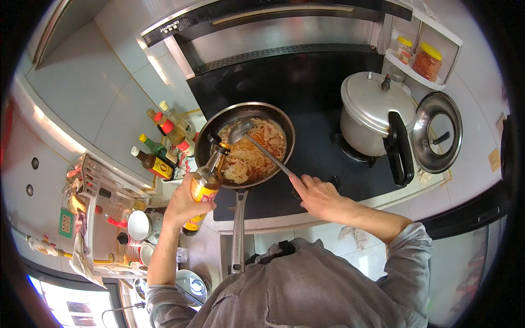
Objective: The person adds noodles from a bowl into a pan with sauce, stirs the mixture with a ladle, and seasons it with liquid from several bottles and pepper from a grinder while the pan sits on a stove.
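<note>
My left hand [183, 203] grips a glass sauce bottle [205, 186] with a yellow label. Its flip cap stands open and the neck leans over the near left rim of a frying pan [290, 135]. My right hand [320, 196] is wrapped around the long handle of a metal ladle [238, 132]. The ladle's bowl rests among noodles [256, 152] in reddish broth, with a pale clump, perhaps egg, near the pan's near side. Whether sauce is flowing from the bottle cannot be made out. The pan's handle [238, 233] points towards my body.
A pressure cooker [375, 106] stands on the right burner, its black handle jutting towards me. Beside it a glass pan lid [438, 131] leans upright. Several seasoning bottles [158, 164] line the left wall. White bowls [139, 225] sit further left; a range hood [279, 24] hangs behind the black cooktop [316, 123].
</note>
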Demonstrator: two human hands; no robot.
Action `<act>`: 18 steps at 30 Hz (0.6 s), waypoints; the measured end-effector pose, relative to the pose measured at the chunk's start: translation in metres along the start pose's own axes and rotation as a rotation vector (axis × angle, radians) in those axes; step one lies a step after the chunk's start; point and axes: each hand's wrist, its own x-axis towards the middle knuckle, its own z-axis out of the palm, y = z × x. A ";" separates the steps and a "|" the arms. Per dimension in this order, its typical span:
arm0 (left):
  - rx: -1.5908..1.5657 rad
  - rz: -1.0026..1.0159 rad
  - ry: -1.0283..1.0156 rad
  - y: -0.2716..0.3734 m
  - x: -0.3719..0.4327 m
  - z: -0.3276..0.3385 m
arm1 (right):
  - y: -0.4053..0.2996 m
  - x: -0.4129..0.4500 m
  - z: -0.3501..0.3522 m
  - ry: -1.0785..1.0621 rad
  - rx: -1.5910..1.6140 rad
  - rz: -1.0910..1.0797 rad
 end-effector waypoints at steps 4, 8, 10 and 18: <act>0.280 -0.019 0.037 0.000 0.021 -0.004 | 0.005 0.008 0.006 0.032 -0.013 0.040; 0.403 -0.003 0.082 0.002 0.032 -0.006 | 0.012 -0.003 -0.003 0.143 0.320 0.125; 0.437 -0.022 0.083 -0.004 0.037 -0.008 | 0.007 -0.011 -0.027 -0.085 1.227 0.423; 0.576 -0.076 0.051 -0.004 0.051 -0.009 | -0.007 -0.038 -0.054 -0.061 2.025 0.570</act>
